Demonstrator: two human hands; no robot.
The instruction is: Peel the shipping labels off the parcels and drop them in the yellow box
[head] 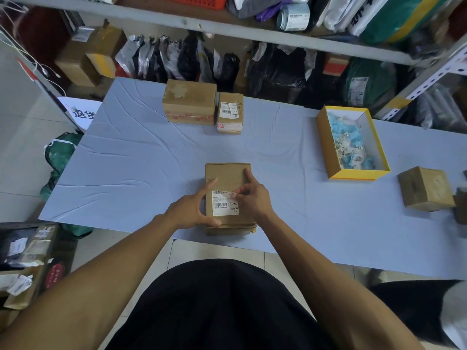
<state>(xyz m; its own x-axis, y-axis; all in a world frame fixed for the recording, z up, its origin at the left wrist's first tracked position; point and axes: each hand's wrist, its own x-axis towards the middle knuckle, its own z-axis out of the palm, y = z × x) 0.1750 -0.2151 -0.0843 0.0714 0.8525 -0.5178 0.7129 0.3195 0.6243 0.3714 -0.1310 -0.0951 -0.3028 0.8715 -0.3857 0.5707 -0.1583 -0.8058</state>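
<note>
Caught mid-peel: parcel (228, 198) near worktop (141, 157) front edge, steadied by relaxed left hand (192, 210), right fingers (241, 192) pinching label (225, 203) corner; next, probably slow pull, then box (326, 145).

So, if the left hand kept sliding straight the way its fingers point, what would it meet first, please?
Probably the right hand, which pinches the label corner just beyond the left hand fingertips; depth is unclear.
</note>
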